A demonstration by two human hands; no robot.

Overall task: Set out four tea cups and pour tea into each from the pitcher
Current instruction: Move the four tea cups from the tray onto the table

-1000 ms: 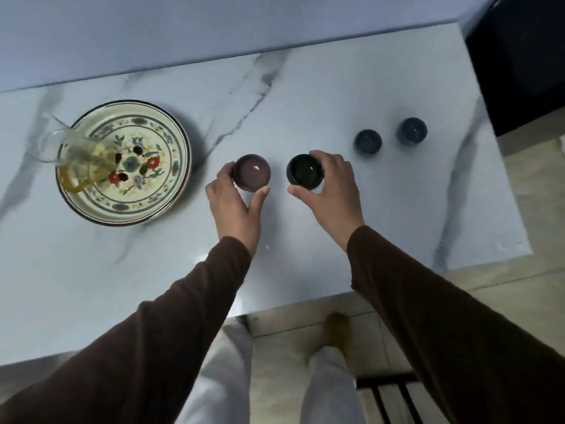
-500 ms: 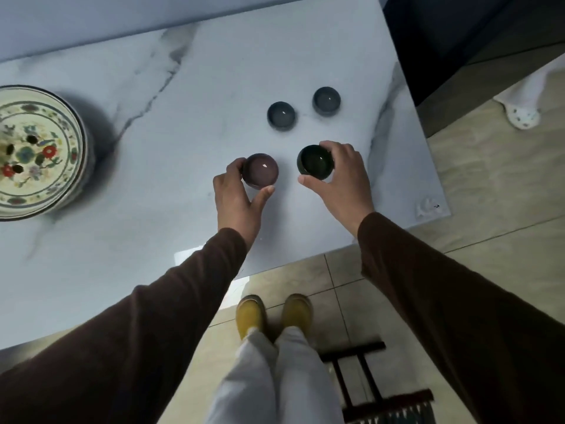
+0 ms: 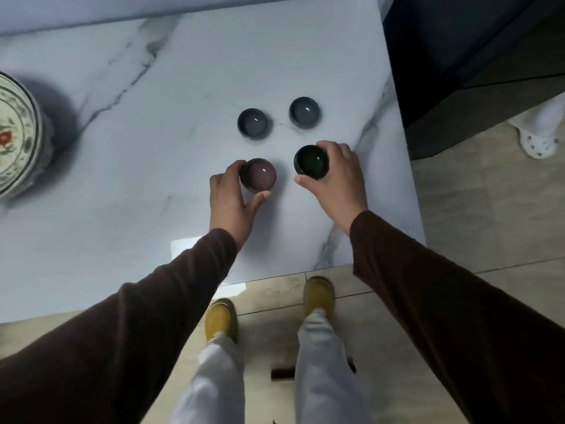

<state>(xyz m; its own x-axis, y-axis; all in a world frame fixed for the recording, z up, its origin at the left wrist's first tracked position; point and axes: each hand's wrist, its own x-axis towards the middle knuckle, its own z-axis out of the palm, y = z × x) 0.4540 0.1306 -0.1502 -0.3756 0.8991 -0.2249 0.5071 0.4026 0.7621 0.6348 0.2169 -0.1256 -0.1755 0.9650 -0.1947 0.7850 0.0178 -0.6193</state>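
Observation:
Two small dark blue-grey cups, one on the left (image 3: pixel 254 123) and one on the right (image 3: pixel 305 112), stand side by side on the white marble table (image 3: pixel 153 148). In front of them my left hand (image 3: pixel 232 200) grips a brownish-purple cup (image 3: pixel 258 174) between thumb and fingers. My right hand (image 3: pixel 337 175) holds a dark green cup (image 3: pixel 312 163) the same way, close to the table's right edge. Both held cups sit at or just above the tabletop. The pitcher is out of view.
A flower-patterned plate (image 3: pixel 18 139) shows partly at the left edge. The table ends just right of the cups, with tiled floor (image 3: pixel 489 194) beyond. A dark cabinet (image 3: pixel 458 56) stands at the back right. Another person's white-shoed foot (image 3: pixel 538 139) is at the far right.
The view has swung right, so the plate slid to the left edge and the pitcher left the frame. Both hands carried their cups rightward to sit just in front of the two blue-grey cups.

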